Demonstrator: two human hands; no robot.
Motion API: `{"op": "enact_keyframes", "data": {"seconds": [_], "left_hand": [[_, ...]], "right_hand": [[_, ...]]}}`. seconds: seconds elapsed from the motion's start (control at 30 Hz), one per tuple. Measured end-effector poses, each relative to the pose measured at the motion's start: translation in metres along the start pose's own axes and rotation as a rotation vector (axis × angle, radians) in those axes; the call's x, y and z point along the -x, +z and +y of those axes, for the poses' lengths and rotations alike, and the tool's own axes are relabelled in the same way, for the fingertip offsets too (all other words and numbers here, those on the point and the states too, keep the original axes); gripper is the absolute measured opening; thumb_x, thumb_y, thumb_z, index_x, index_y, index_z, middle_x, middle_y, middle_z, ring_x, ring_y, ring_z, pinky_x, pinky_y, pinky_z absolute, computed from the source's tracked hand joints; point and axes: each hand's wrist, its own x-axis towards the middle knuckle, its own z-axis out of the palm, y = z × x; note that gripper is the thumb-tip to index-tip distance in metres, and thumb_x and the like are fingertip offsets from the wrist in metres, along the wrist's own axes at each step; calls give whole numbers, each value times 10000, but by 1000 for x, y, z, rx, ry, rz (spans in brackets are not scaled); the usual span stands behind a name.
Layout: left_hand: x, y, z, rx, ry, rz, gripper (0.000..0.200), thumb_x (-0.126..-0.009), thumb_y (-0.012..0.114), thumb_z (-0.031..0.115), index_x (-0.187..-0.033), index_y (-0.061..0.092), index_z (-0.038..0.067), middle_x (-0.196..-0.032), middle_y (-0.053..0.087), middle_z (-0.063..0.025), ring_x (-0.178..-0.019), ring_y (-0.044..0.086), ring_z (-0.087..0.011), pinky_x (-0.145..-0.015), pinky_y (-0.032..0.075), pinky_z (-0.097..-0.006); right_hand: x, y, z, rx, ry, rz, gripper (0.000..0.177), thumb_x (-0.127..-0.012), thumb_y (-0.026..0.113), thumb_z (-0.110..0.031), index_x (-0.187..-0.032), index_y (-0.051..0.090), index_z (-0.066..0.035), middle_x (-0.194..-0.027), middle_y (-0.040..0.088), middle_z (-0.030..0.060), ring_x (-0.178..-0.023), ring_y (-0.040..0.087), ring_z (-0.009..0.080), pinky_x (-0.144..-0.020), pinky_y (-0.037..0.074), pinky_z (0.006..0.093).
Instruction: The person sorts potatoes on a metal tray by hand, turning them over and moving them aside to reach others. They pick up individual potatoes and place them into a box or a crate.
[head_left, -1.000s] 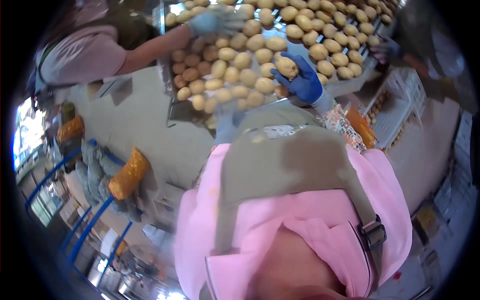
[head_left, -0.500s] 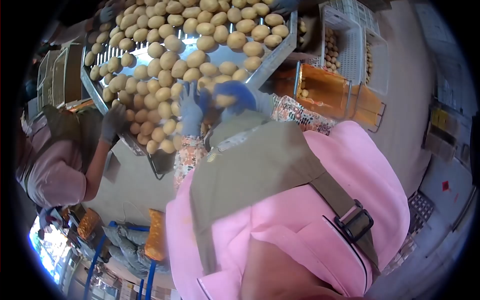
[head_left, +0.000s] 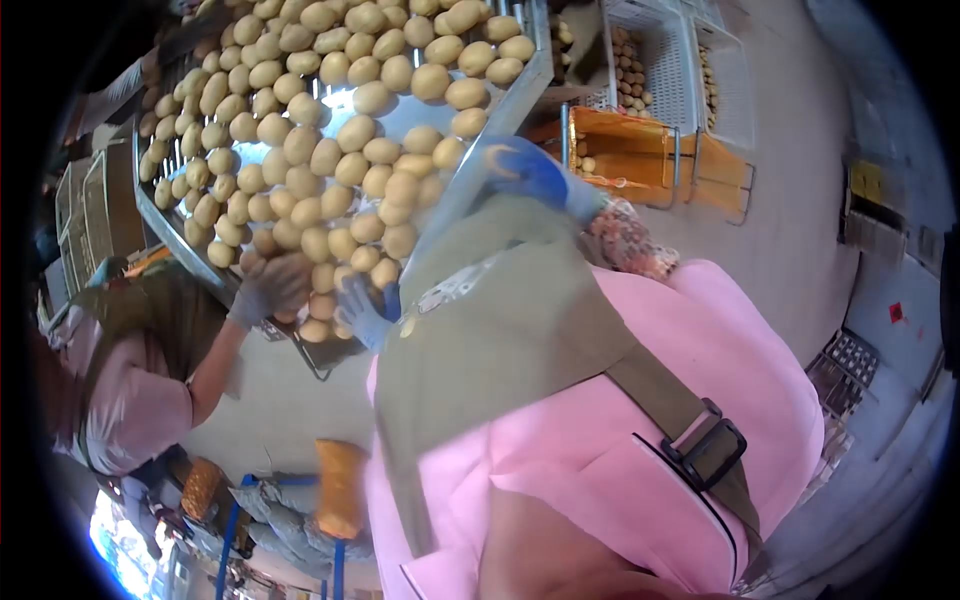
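Moved since half a second ago: right hand (head_left: 527,172) has drawn back off the heap to the near rim of the sorting table (head_left: 452,200); left hand (head_left: 362,312) has slid down to the table's low corner; the co-worker's hand (head_left: 268,290) now lies on the heap beside it.
Right grip: blue glove, blurred and curled; a pale sliver shows against the palm, but I cannot tell whether it pinches anything.
Left grip: fingers stretched out and apart, nothing between them.
Potatoes (head_left: 330,160): heaped over the table; the nearest to the left fingertips lie just ahead of them and touching, and the nearest to the right hand sit just beyond its knuckles, over the rim.
Co-worker's hand: grey glove, just beside the left fingertips, palm down on the same corner of the heap; its arm runs away from the grip to a pink sleeve.
Behind the right wrist: orange bin (head_left: 640,160), and past it white crates (head_left: 655,60) with smaller potatoes inside.
Below the left wrist: olive apron (head_left: 500,330); well apart on the floor, an orange mesh sack (head_left: 340,488).
Handling, as I judge it: each potato is firm and rounded, of moderate weight and not fragile, though a drop could bruise it; smooth skin may slide in a glove and neighbours will roll when one is lifted.
Where to hold: around the widest middle, thumb opposite the fingers, coming from above.
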Motion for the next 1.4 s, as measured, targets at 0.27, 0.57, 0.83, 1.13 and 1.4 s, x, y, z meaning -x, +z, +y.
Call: {"op": "enact_keyframes", "data": {"seconds": [0.27,0.57,0.83,1.13,1.4], "left_hand": [[-98,-20,8,144,99,226,506,-919,590,307,-1353,490,67,-1363,458,-291,-1265,432,-441,-1038,344,-526],[-31,25,-4,-187,186,49,581,-919,558,377,-1414,400,116,-1436,385,-259,-1191,496,-414,-883,475,-482],[19,-19,-23,28,-67,26,596,-898,601,374,-1353,446,23,-1367,431,-271,-1181,464,-452,-967,388,-541],[-61,-32,3,198,-142,181,612,-857,642,299,-1358,441,11,-1412,389,-266,-1285,397,-433,-1081,326,-494],[-40,26,28,118,-265,-189,827,-856,573,561,-1505,272,146,-1562,199,-187,-1423,163,-429,-1117,181,-580]], "right_hand": [[-100,120,16,1346,-272,-2,480,-785,662,-204,-1248,548,-154,-1145,557,151,-1013,600,335,-886,474,425],[-80,70,21,402,-197,-188,258,-847,645,-236,-1065,610,-103,-901,596,11,-768,554,129,-692,493,311],[28,-13,10,881,-616,145,300,-855,608,-111,-1144,583,-33,-1020,612,79,-953,594,215,-851,477,338],[93,-135,-77,38,-890,923,73,-897,579,-94,-967,598,-86,-886,589,13,-796,586,151,-733,501,274],[-8,-27,-36,624,-248,463,376,-910,570,-121,-1268,532,-11,-800,527,-26,-610,462,59,-491,347,178]]}}
